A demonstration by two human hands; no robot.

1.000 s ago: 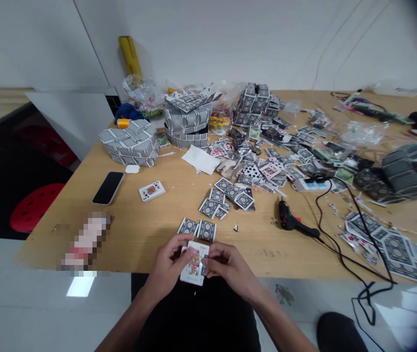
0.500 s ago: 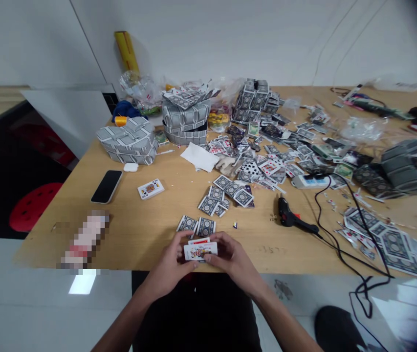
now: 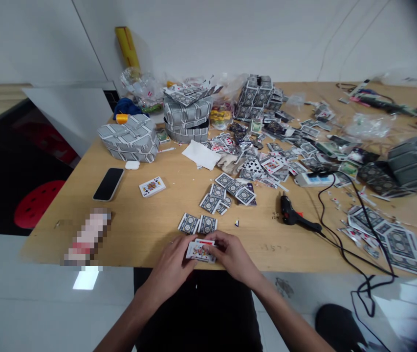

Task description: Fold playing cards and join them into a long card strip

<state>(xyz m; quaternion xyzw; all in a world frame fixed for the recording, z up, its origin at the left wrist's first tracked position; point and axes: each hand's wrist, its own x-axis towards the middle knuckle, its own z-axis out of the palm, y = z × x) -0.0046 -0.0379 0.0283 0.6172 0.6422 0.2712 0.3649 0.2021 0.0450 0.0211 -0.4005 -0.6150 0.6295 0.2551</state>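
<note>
At the near edge of the wooden bench [image 3: 149, 230], at about 6 o'clock in the view, the left hand [image 3: 173, 266] and the right hand [image 3: 232, 254] meet over a small stack of playing cards [image 3: 200, 251]. Both hands grasp it: the left hand's fingers pinch its left end, the right hand's fingers close over its right end and top. The stack lies nearly flat, face up, a red court figure showing, low over the bench edge; whether it touches the wood cannot be told.

Just beyond the hands, toward 12 o'clock, two patterned card pieces [image 3: 197, 224] lie side by side, backs up. Farther along the same line sits a loose cluster of face-down cards [image 3: 228, 191]. At 2 o'clock from the hands a black glue gun [image 3: 296, 218] lies on its side, its cable [image 3: 343, 244] looping off toward 4 o'clock. At 10 o'clock a single face-up card [image 3: 152, 187] rests alone, with a dark phone [image 3: 108, 177] to its left and a small white earbud case [image 3: 132, 165] near the phone. Two card-covered boxes [image 3: 131, 138] stand at the far left of the bench.
</note>
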